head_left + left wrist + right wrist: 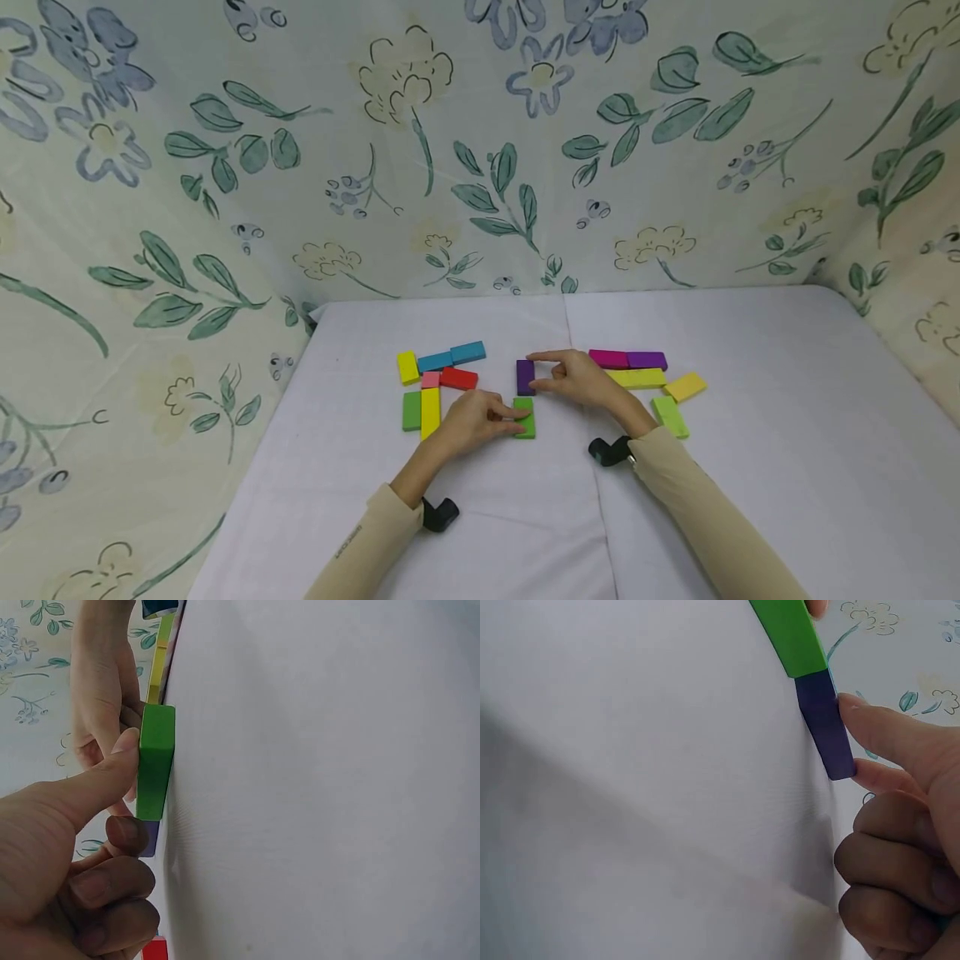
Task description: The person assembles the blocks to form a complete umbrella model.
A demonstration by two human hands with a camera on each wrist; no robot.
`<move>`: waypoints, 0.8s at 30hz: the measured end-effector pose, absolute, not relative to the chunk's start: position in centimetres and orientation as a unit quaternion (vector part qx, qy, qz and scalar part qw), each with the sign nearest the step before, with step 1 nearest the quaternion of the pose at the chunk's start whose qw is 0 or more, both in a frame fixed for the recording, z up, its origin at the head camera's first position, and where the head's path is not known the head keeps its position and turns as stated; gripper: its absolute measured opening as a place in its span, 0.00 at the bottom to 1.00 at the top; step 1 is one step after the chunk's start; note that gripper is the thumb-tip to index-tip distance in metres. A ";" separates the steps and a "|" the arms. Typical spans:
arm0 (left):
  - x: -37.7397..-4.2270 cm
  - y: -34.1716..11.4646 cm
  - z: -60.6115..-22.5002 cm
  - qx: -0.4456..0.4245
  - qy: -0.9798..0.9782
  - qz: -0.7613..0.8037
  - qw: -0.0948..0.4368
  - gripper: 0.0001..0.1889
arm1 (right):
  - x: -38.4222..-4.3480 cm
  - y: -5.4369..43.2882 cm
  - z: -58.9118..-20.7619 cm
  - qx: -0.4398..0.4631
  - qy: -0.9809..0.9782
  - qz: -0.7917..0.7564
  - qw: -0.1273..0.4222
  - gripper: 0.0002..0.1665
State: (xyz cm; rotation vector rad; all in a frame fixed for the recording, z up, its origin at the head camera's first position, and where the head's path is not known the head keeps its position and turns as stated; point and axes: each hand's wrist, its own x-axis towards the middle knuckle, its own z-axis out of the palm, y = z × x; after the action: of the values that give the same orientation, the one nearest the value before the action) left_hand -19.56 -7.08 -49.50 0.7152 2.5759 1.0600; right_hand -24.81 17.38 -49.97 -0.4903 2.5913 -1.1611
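My left hand (474, 421) pinches a green block (524, 429) between thumb and index finger. That block (156, 761) lies on the white cloth, its broad side seen in the left wrist view. Just beyond it in the head view is a dark purple block (524, 377). My right hand (576, 379) holds this one lengthwise, thumb at the near end and index finger at the far end. In the right wrist view the purple block (825, 727) appears end to end with the green one (791, 634). The remaining right fingers (889, 862) are curled under.
Left of the hands lie yellow (407, 367), blue (468, 352), red (459, 378), pink and green (412, 411) blocks. On the right are magenta (607, 359), purple (647, 360), yellow (637, 379) and lime (670, 417) blocks. Floral fabric (510, 192) hangs behind the table.
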 end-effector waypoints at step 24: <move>-19.7 -6.7 -49.5 0.251 0.882 0.376 0.130 0.16 | -24.4 17.1 -49.5 -0.156 0.889 -0.406 0.143 0.34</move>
State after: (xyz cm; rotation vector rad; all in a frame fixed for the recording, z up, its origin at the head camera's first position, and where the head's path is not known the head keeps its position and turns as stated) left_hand -19.68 -6.72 -49.51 0.7292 2.5628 1.0930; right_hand -24.41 17.12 -49.55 -0.4497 2.5640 -1.1697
